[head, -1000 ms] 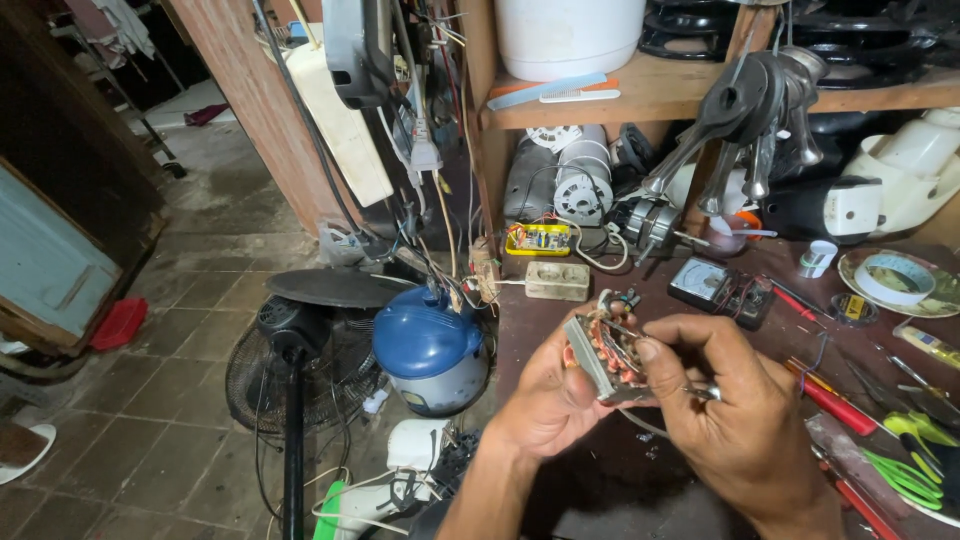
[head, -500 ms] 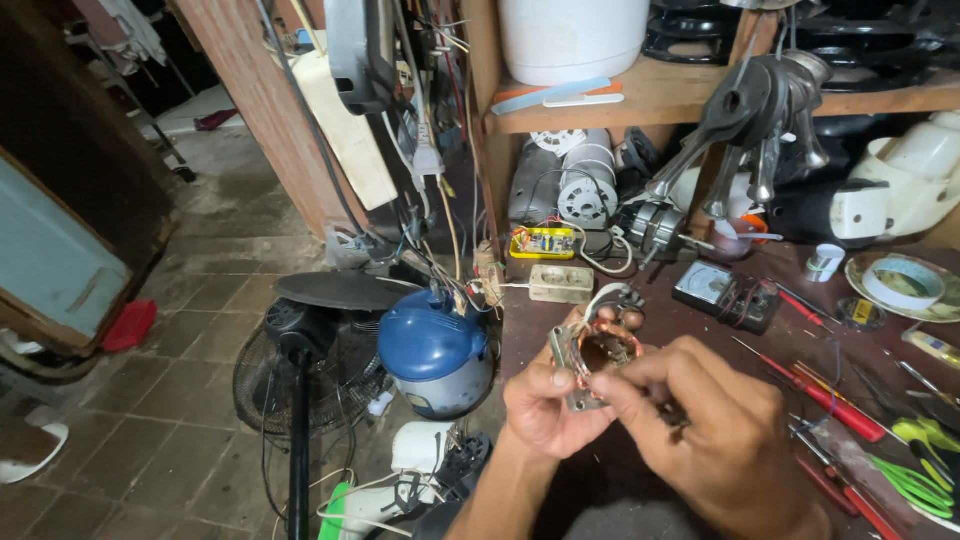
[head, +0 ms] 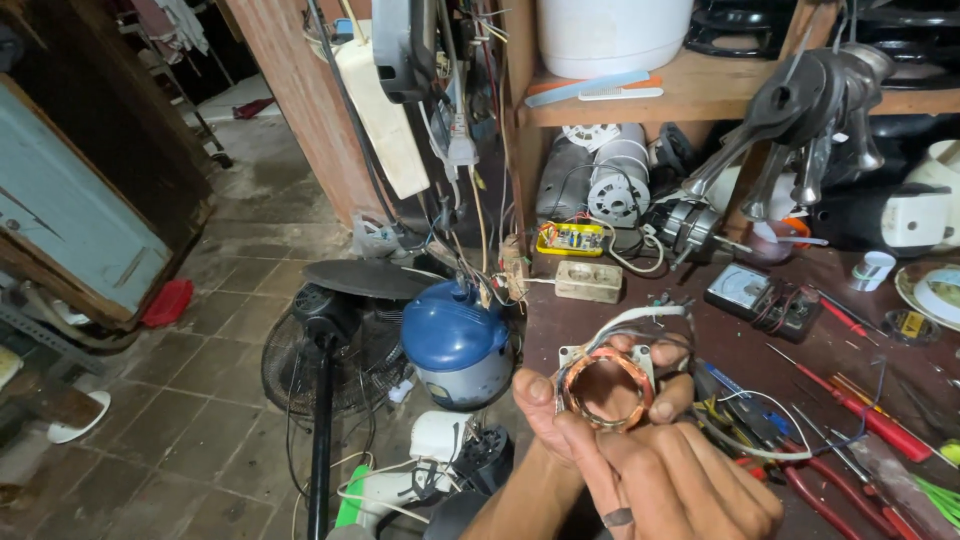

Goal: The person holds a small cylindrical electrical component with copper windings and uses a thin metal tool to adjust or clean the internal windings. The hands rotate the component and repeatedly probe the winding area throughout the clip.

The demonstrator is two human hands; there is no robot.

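I have a small motor stator (head: 605, 388) held up in front of me, its copper winding ring facing my eyes, above the near edge of the dark red workbench (head: 720, 350). My left hand (head: 545, 425) grips it from the left side, thumb pressed against the rim of the winding. My right hand (head: 690, 475) closes around it from below and from the right, fingertips curled up on the far side of the metal core; there is a dark ring on one of these fingers. Both sets of fingers are clamped on the stator, none of them spread loose. A bundle of white and dark lead wires (head: 640, 320) rises from the top of the stator and loops off to the right.

On the bench just right of my hands lie red-handled screwdrivers (head: 860, 410) and red-handled pliers (head: 815, 490). Farther back sits an analogue multimeter (head: 740, 290), and a beige socket block (head: 588, 281) near a yellow circuit board (head: 570, 239). Left of the bench, down on the tiled floor, stand a blue dome-topped appliance (head: 455, 340) and a black fan (head: 320, 350)
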